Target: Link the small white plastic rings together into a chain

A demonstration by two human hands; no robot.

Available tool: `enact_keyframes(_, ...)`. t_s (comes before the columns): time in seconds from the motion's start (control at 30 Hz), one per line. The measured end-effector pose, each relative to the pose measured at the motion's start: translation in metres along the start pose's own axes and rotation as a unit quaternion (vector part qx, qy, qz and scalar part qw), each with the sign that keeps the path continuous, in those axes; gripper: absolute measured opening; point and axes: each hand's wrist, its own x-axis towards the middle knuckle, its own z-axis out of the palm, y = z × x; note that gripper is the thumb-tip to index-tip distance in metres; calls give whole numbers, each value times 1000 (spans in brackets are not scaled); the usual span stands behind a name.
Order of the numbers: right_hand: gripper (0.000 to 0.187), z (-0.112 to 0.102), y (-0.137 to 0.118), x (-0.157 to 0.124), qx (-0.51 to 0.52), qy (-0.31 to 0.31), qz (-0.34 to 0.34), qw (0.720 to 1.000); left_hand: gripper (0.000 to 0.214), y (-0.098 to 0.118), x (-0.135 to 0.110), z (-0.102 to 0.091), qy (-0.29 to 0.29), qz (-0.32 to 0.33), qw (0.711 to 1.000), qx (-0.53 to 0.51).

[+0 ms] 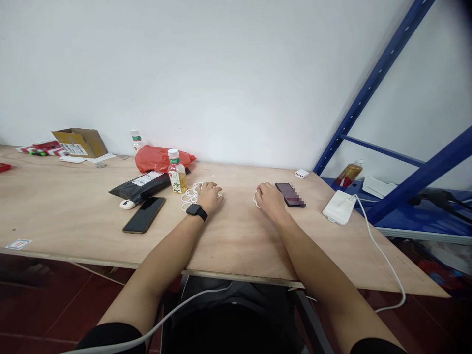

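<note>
My left hand [209,197], with a black watch [196,211] on its wrist, lies over a small pile of white loops [189,196] that look like plastic rings. Its fingers are somewhat apart, and bits of white show beside the fingertips. To the right, my right hand [271,197] is closed, with the edge of a white ring [255,200] showing at its fingers. A dark phone [290,194] lies just right of that hand. Behind the pile stands a drink bottle [177,172] with yellowish liquid.
Left on the wooden table [236,246] are another phone [143,215], a white oval case [127,204], a black parcel [143,187], a red bag [155,158] and a cardboard box [83,142]. A white power bank [339,207] with a cable lies right, near a blue rack [368,93].
</note>
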Motion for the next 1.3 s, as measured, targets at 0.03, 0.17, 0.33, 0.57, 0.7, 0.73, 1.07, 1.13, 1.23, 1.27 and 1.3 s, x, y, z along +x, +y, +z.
enact_keyframes(0.03,23,-2,4,0,-18,-16,18,1000,25,-2,-1,1,-11,-2,1000,22)
enact_keyframes(0.17,22,2,6,-1,-25,-44,36,998,25,-5,-2,7,-50,2,997,63)
enact_keyframes(0.33,24,16,-12,-6,73,-34,-42,996,20,5,-1,6,-25,26,999,-25)
enact_keyframes(0.57,26,27,-25,-9,234,-20,-82,969,24,31,-8,3,26,93,984,-151)
enact_keyframes(0.7,25,25,-26,-10,250,-14,-85,964,22,37,-11,2,24,119,976,-183)
enact_keyframes(0.73,25,24,-26,-10,251,-14,-91,964,22,38,-11,2,29,114,974,-196)
enact_keyframes(1.07,24,24,-29,-13,226,-21,-87,970,36,37,-7,11,-27,61,921,-383)
enact_keyframes(1.13,24,21,-29,-12,206,-23,-95,974,34,35,-6,8,-15,69,945,-321)
enact_keyframes(1.23,24,11,-24,-8,123,-8,-92,988,31,25,-3,0,21,60,986,-157)
enact_keyframes(1.27,24,7,-20,-6,83,-2,-78,993,31,20,-3,-2,26,47,993,-102)
enact_keyframes(1.3,23,3,-16,-4,41,0,-57,998,31,13,-2,-4,26,26,998,-52)
